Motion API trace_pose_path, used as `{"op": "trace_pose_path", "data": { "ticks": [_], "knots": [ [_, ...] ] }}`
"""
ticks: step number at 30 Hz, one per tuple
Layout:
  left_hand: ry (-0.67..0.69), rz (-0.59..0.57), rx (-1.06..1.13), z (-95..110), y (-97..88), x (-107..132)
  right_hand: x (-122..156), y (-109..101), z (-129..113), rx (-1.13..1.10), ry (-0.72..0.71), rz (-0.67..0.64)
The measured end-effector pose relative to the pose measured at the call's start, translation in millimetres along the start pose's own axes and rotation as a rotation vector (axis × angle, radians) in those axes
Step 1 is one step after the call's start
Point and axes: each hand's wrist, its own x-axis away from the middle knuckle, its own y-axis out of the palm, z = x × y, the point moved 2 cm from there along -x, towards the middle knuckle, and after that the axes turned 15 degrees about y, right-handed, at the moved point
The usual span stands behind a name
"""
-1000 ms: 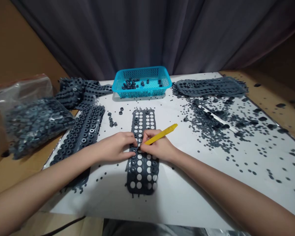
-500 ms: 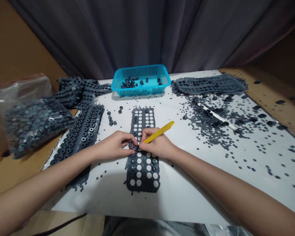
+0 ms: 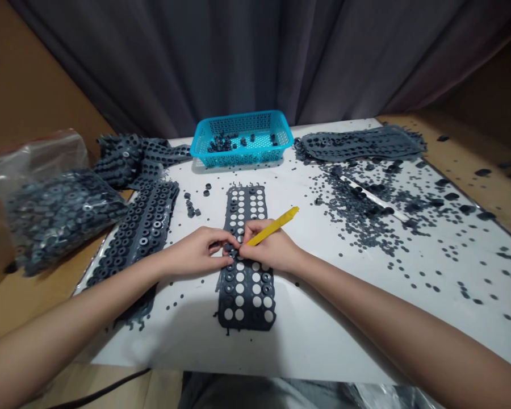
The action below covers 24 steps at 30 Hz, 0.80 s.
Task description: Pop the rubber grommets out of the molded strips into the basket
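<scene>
At the desk's left edge, a clear plastic bag (image 3: 63, 218) is bulging with dark grey rubber rings, and tangled perforated rubber sheets (image 3: 128, 159) are lying just beyond it, toward the back edge. A long perforated rubber strip (image 3: 140, 230) is lying beside the left hand (image 3: 193, 253), which is closed, its fingers (image 3: 216, 262) pinching a small dark ring (image 3: 228, 247) against the central mat (image 3: 247, 301). That dark grey mat is lying lengthwise near the middle of the desk (image 3: 323, 341), with the white surface showing through its rows of round holes and raised dark rings sitting around several of them. The right hand (image 3: 270, 247) is gripping a yellow pry tool (image 3: 276, 225), its fingertips meeting the left hand's over the mat. A blue plastic basket (image 3: 241, 139) is holding dark pieces at the back edge. Further right, loose dark discs (image 3: 366, 227) are scattered around a white strip (image 3: 372, 196), and a perforated sheet (image 3: 360, 144) is lying near the back right corner.
</scene>
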Motion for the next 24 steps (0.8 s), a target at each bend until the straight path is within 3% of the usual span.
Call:
{"op": "trace_pose_path", "data": {
  "ticks": [6,14,18,21,24],
  "knots": [
    [0.023,0.001,-0.069,0,0.2,1,2,0,-2,0.019,0.011,-0.001],
    [0.319,-0.1,-0.602,11,10.8,4,1,1,-2,0.026,-0.002,0.003],
    [0.378,-0.051,-0.808,6,28.0,10,2,0,-3,0.04,-0.012,0.022],
    [0.359,0.018,-0.704,1,31.3,12,4,0,-5,0.052,-0.004,0.024],
    [0.174,0.191,-0.448,-2,15.5,18,5,0,-5,0.053,0.003,0.022]
  ]
}}
